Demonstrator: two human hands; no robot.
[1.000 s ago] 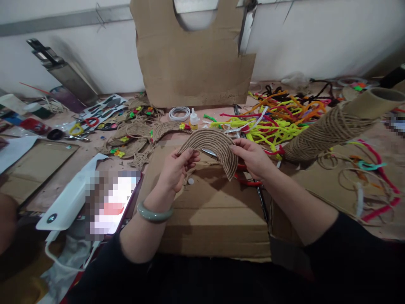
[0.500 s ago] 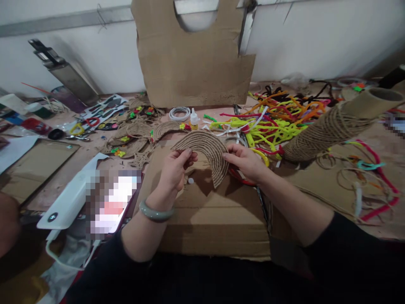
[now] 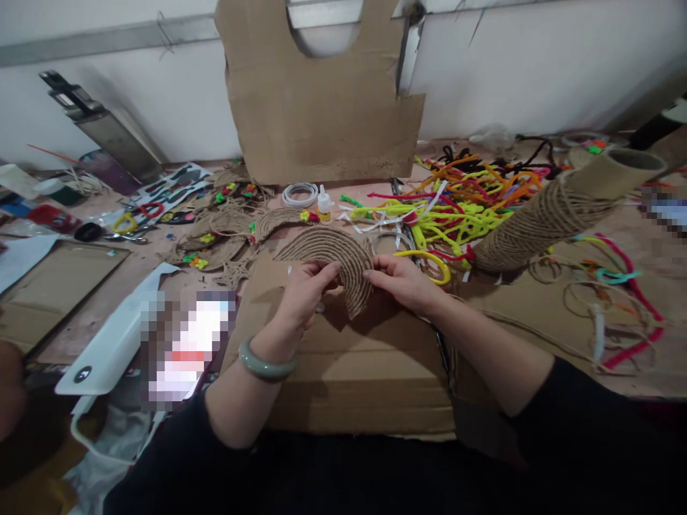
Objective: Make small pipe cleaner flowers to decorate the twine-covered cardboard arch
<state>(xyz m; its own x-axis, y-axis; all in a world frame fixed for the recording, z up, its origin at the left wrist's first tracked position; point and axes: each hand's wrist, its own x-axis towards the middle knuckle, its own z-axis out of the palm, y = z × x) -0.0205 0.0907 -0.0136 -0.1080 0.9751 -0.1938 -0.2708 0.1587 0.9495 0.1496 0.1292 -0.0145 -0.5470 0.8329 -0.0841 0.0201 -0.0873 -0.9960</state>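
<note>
Both hands hold a jute-rope arch (image 3: pixel 328 250), a flat rainbow shape of glued twine rows, just above a flat cardboard sheet (image 3: pixel 354 365). My left hand (image 3: pixel 305 290), with a green bangle on the wrist, pinches the arch's inner edge from below. My right hand (image 3: pixel 400 280) grips its right leg with thumb and fingers closed. A small glue bottle (image 3: pixel 323 201) stands behind the arch.
A pile of coloured pipe cleaners (image 3: pixel 456 207) lies at the right, beside a large twine spool (image 3: pixel 542 214). Finished rope arches (image 3: pixel 225 232) lie at the left, with scissors (image 3: pixel 126 229) nearby. A white device (image 3: pixel 107 343) sits at the lower left. A cut cardboard panel (image 3: pixel 322 107) leans on the wall.
The arch and both hands have shifted left and slightly away from me. My left hand has slid from the arch's left end toward its middle, close to the right hand.
</note>
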